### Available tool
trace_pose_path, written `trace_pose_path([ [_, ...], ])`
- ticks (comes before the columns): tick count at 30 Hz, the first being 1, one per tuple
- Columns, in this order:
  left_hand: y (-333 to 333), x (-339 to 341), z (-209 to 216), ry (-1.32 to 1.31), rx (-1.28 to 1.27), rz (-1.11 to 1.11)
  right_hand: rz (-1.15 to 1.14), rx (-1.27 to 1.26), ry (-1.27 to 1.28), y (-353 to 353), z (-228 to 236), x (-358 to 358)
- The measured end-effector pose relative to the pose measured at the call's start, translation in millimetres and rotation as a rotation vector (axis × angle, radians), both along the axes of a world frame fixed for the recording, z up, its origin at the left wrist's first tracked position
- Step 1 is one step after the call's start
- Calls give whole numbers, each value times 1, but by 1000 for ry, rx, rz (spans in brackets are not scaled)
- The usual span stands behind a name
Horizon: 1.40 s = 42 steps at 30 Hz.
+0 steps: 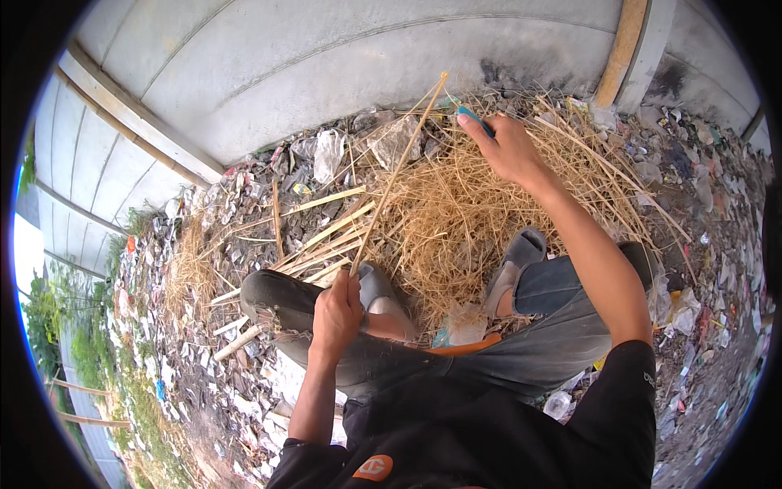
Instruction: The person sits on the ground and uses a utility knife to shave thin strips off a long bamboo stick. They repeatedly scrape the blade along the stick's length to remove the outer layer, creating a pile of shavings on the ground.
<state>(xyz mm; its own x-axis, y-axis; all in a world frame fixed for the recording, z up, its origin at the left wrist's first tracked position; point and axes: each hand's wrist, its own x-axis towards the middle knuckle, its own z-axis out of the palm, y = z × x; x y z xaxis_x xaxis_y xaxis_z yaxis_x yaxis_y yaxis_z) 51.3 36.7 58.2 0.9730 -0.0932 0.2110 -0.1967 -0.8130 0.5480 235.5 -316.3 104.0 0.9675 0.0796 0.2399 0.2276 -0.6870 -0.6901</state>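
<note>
My left hand, by my left knee, is closed around the lower end of a long thin bamboo strip. The strip slants up and away to the right, its far tip near the concrete wall. Held in my right hand is a small knife with a teal handle, my thumb laid along it. Its blade is close to the strip's far end but too fine to make out clearly. A heap of curly straw-coloured shavings covers the ground between my feet.
Split bamboo pieces lie beside my left foot, and long thin strips rest at the right. A pale rock and a crumpled plastic bag sit before the concrete wall. A bamboo post stands against it. Litter covers the surrounding ground.
</note>
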Motion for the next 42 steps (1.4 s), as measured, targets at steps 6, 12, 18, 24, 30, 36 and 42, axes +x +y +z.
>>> trace_pose_path([
  [6, -20, 10, -9, -107, 199, -19, -21, -72, -295, -3, 11, -23],
  [12, -9, 5, -9, -109, 325, -102, -49, -191, -262, -52, 4, 2],
  [18, 11, 3, -3, -123, 407, -152, 86, -225, 170, -67, 2, 12],
  [24, 32, -1, -15, -127, 447, -149, 62, -116, 173, -71, -4, 21],
  [30, 30, 1, -11, -132, 428, -159, 227, -112, 52, -64, -19, 19],
  [36, 33, 3, -11, -91, 404, -154, 213, -127, 143, -61, -10, 16],
  [42, 35, 4, -13, 8, 279, -145, 201, -178, 20, -67, -20, 14],
])
